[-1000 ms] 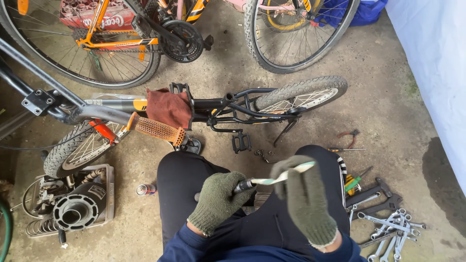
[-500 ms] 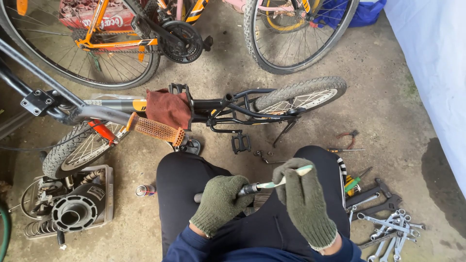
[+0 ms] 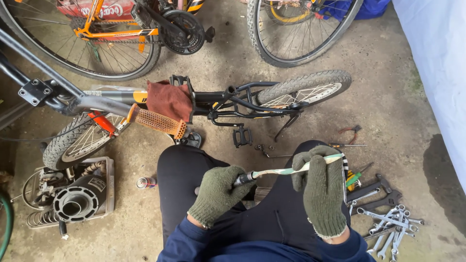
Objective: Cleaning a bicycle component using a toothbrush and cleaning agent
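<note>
Both my hands wear green knit gloves and hold a thin flattened tube [image 3: 279,171], pale with green marks and a dark cap end. My left hand [image 3: 219,191] grips the dark cap end over my left knee. My right hand [image 3: 318,187] pinches the tube's far, flattened end above my right knee. In front of my knees a small black and orange bicycle [image 3: 213,104] lies on its side, a reddish cloth [image 3: 168,100] draped over its frame and a ribbed orange grip [image 3: 160,122] pointing toward me.
Wrenches and spanners [image 3: 388,221] lie scattered on the concrete at my right, with pliers [image 3: 350,132] and screwdrivers [image 3: 357,177]. A box of engine parts [image 3: 73,196] sits at left, a small can [image 3: 144,182] beside my knee. Larger bicycle wheels [image 3: 296,29] stand behind.
My hands have drifted slightly lower and closer together on the tube, and the right hand has closed more around its flat end. The bicycle and tools have not moved.
</note>
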